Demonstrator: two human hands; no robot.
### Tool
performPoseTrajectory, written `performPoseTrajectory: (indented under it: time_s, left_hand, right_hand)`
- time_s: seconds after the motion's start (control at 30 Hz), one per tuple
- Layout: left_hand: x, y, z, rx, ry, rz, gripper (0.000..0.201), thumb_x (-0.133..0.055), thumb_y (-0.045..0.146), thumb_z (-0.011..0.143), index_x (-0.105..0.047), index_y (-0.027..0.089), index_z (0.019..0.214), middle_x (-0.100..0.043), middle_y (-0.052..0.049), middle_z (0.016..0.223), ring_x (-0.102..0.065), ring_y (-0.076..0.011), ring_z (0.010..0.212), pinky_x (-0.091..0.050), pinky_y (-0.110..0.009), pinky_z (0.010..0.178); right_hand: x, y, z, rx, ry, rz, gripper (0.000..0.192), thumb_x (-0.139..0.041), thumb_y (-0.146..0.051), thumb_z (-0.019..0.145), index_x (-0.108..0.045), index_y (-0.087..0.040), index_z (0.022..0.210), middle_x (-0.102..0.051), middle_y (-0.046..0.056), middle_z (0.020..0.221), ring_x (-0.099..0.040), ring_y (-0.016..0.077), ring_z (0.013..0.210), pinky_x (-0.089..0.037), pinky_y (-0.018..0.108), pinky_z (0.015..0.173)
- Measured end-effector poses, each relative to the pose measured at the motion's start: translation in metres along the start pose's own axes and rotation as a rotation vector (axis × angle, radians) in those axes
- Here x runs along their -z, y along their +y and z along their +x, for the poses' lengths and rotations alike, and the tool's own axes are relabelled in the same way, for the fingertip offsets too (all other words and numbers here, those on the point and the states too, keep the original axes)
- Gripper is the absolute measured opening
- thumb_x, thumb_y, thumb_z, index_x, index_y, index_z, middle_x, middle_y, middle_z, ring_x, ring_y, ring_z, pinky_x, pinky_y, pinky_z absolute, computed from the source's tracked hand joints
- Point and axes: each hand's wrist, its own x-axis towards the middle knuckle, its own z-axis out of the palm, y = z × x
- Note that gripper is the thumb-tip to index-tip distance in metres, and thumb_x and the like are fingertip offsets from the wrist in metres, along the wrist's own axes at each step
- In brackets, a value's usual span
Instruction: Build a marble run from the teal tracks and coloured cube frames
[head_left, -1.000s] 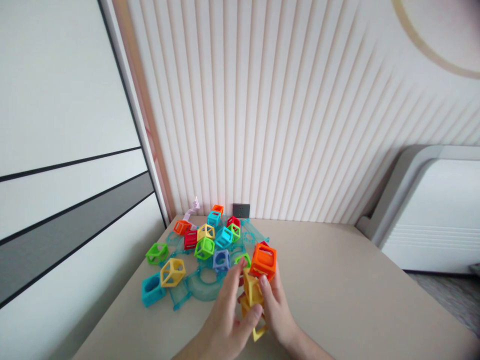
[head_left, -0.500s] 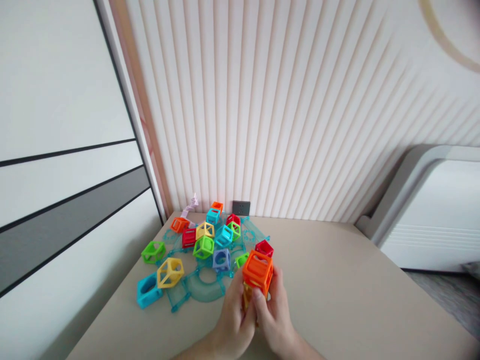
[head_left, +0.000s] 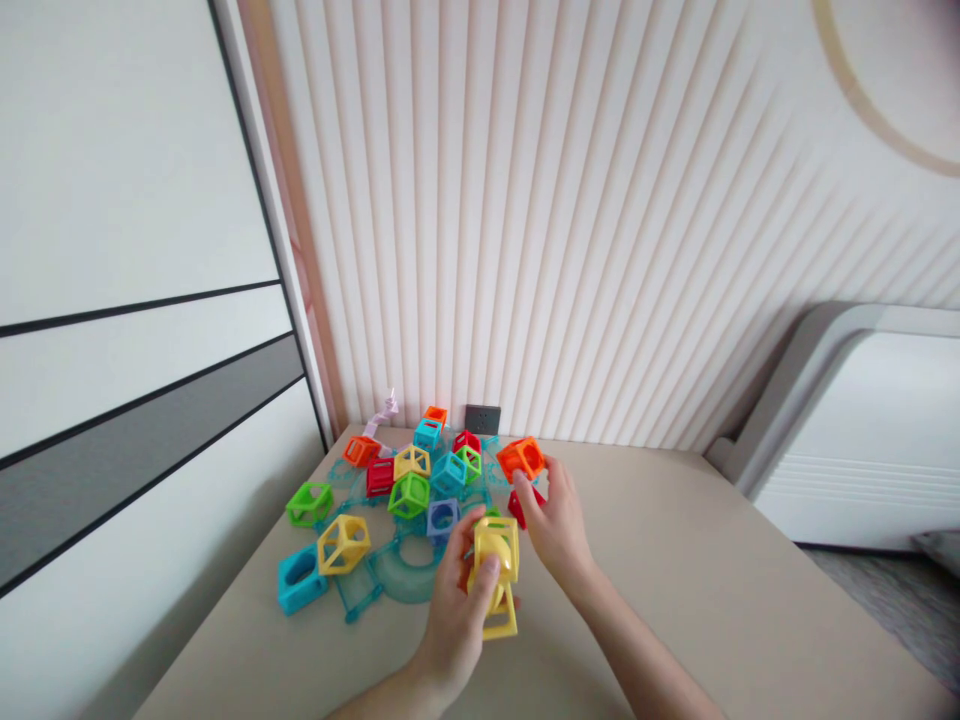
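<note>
The left hand (head_left: 457, 610) grips a stack of yellow open-frame plastic cubes (head_left: 493, 575) near the middle of the beige desk (head_left: 712, 570). The right hand (head_left: 555, 525) holds an orange open-frame plastic cube (head_left: 521, 458) by its fingertips, apart from the stack. Toward the desk's far left corner lies a heap of coloured plastic cubes (head_left: 409, 480) on clear teal curved track pieces (head_left: 409, 572).

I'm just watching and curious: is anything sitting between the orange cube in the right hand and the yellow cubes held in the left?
Nothing visible. The right hand holds the orange open-frame plastic cube up, apart from the yellow open-frame plastic cubes in the left hand. Only a red open-frame cube lies low on the beige table beside the right hand.
</note>
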Motion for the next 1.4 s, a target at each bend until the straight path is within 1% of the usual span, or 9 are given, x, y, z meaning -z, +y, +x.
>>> performPoseTrajectory:
  time_s: [0.13, 0.33, 0.5, 0.6, 0.77, 0.9, 1.1, 1.23, 1.4]
  left_hand:
    - [0.0, -0.003, -0.005, 0.023, -0.099, -0.012, 0.071, -0.072, 0.059, 0.083, -0.043, 0.028, 0.14, -0.065, -0.009, 0.111, -0.066, -0.0187, 0.08, -0.06, -0.029, 0.062]
    - [-0.001, -0.012, -0.007, 0.016, -0.181, -0.081, 0.064, -0.072, 0.059, 0.083, -0.049, 0.03, 0.135, -0.067, -0.007, 0.106, -0.068, -0.0189, 0.077, -0.061, -0.03, 0.063]
    - [-0.004, -0.004, -0.005, 0.053, -0.095, -0.12, 0.059, -0.074, 0.057, 0.082, -0.054, 0.028, 0.129, -0.067, -0.008, 0.114, -0.069, -0.0197, 0.084, -0.062, -0.034, 0.07]
    - [-0.004, -0.001, -0.002, 0.079, 0.003, -0.171, 0.061, -0.077, 0.056, 0.08, -0.054, 0.029, 0.129, -0.068, -0.009, 0.117, -0.071, -0.0222, 0.09, -0.062, -0.038, 0.076]
    - [0.002, -0.004, 0.007, -0.028, 0.05, -0.205, 0.058, -0.074, 0.062, 0.079, -0.061, 0.026, 0.123, -0.068, -0.01, 0.125, -0.066, -0.0288, 0.115, -0.055, -0.04, 0.097]
    - [0.004, -0.002, 0.007, -0.071, 0.024, -0.107, 0.065, -0.071, 0.063, 0.081, -0.056, 0.027, 0.133, -0.063, -0.012, 0.137, -0.058, -0.0301, 0.129, -0.048, -0.039, 0.106]
    - [-0.004, -0.004, -0.009, -0.092, -0.036, -0.037, 0.071, -0.063, 0.05, 0.093, -0.024, 0.036, 0.151, -0.06, -0.011, 0.128, -0.071, -0.0225, 0.095, -0.06, -0.037, 0.079]
    - [-0.006, -0.013, -0.018, -0.115, -0.188, -0.051, 0.057, -0.062, 0.052, 0.092, -0.039, 0.032, 0.14, -0.058, -0.005, 0.104, -0.068, -0.018, 0.078, -0.06, -0.032, 0.065]
    - [-0.006, -0.019, -0.019, -0.123, -0.345, -0.015, 0.041, -0.061, 0.055, 0.091, -0.054, 0.023, 0.116, -0.055, -0.006, 0.101, -0.066, -0.0174, 0.076, -0.059, -0.032, 0.063]
  right_hand:
    - [-0.014, 0.013, 0.021, 0.017, -0.159, -0.337, 0.031, -0.062, -0.048, 0.091, -0.066, -0.019, 0.101, -0.069, 0.014, 0.109, -0.063, 0.0338, 0.107, -0.049, 0.046, 0.093]
    - [-0.032, 0.029, 0.014, 0.025, -0.257, -0.447, 0.037, -0.061, -0.05, 0.092, -0.07, -0.018, 0.108, -0.068, 0.017, 0.117, -0.063, 0.0366, 0.112, -0.048, 0.051, 0.096]
    - [-0.011, 0.024, 0.002, 0.177, -0.103, -0.08, 0.033, -0.045, -0.041, 0.101, -0.069, -0.022, 0.113, -0.069, 0.012, 0.117, -0.065, 0.0282, 0.11, -0.05, 0.044, 0.097]
    - [0.007, 0.014, -0.014, 0.297, -0.185, 0.239, 0.039, -0.033, -0.039, 0.106, -0.069, -0.024, 0.111, -0.072, 0.009, 0.106, -0.069, 0.0226, 0.095, -0.056, 0.034, 0.082]
    - [0.013, 0.007, -0.035, 0.411, -0.365, 0.282, 0.041, -0.051, -0.045, 0.099, -0.057, -0.024, 0.133, -0.071, 0.01, 0.117, -0.069, 0.0258, 0.105, -0.055, 0.035, 0.09]
    - [0.002, 0.008, -0.038, 0.304, -0.31, 0.389, 0.03, -0.058, -0.048, 0.095, -0.063, -0.022, 0.11, -0.071, 0.005, 0.094, -0.067, 0.0211, 0.082, -0.056, 0.03, 0.074]
    - [-0.017, 0.006, -0.032, -0.02, -0.106, 0.524, 0.032, -0.061, -0.052, 0.092, -0.061, -0.02, 0.087, -0.066, 0.002, 0.076, -0.061, 0.0176, 0.067, -0.053, 0.028, 0.063]
    - [-0.029, 0.009, -0.025, -0.112, -0.052, 0.417, 0.033, -0.064, -0.05, 0.089, -0.067, -0.017, 0.087, -0.067, 0.003, 0.072, -0.061, 0.0187, 0.063, -0.052, 0.029, 0.059]
    - [-0.037, 0.015, -0.024, 0.089, -0.131, 0.244, 0.032, -0.058, -0.031, 0.09, -0.072, -0.018, 0.116, -0.074, 0.007, 0.09, -0.068, 0.0201, 0.07, -0.058, 0.032, 0.066]
